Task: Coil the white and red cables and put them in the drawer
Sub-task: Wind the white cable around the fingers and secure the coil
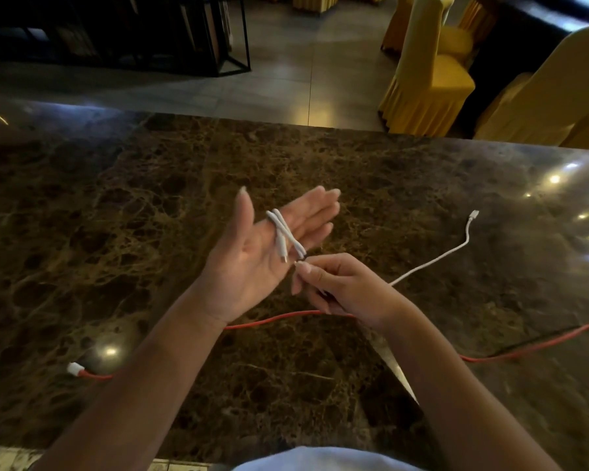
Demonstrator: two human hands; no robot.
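Note:
My left hand [262,246] is held palm up with straight fingers above the dark marble counter [150,205]. The white cable [432,261] is looped around its fingers, with two short white ends lying across the palm. My right hand [340,283] pinches the white cable just beside the left palm. From there the cable trails right across the counter to its white plug. The red cable [279,319] lies loose on the counter, running under both forearms from a white plug at the left to the right edge of view. No drawer is in view.
Beyond the counter's far edge is a tiled floor with yellow-covered chairs [429,73] at the back right and a black metal-framed shelf [191,32] at the back left. Bright light spots reflect on the counter's right side.

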